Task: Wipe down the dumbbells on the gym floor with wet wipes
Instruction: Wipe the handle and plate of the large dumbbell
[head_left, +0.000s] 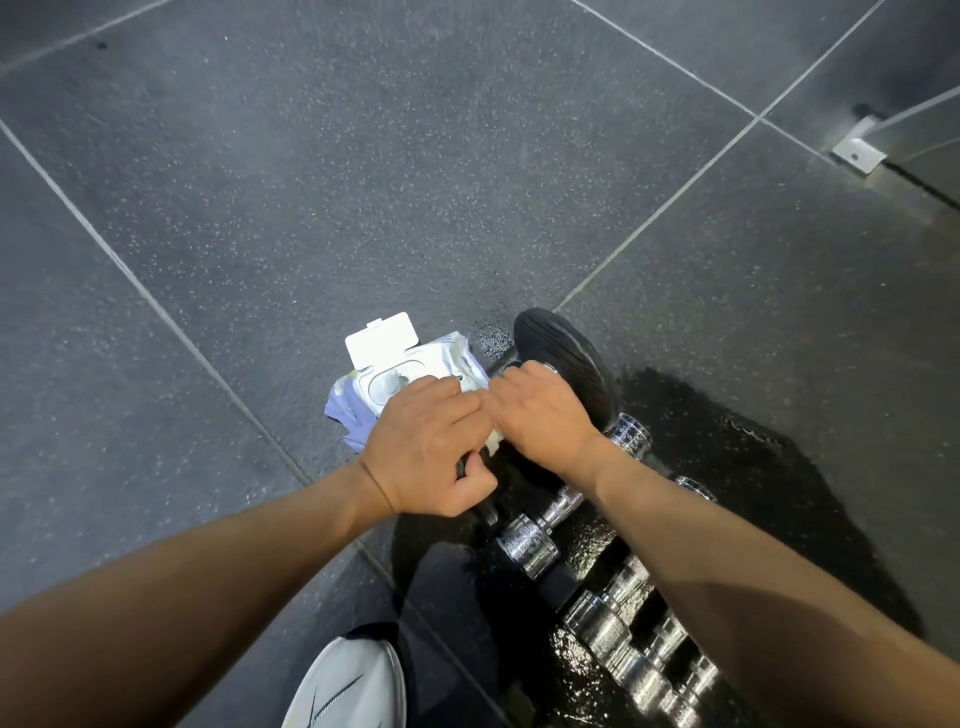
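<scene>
Both hands met on the black dumbbell. The left hand curled round its near, dark end. The right hand bent its fingers over the bar by the far head. A white wipe showed between them, though I could not tell whether it lay inside either grip. Doing this well probably meant steadying with the left hand so the round head could not roll, wrapping the wipe right round the bar, and twisting outward to each head. The open pack lay just beside, handy for a fresh wipe. Chrome dumbbells waited in a row on the glossy floor.
</scene>
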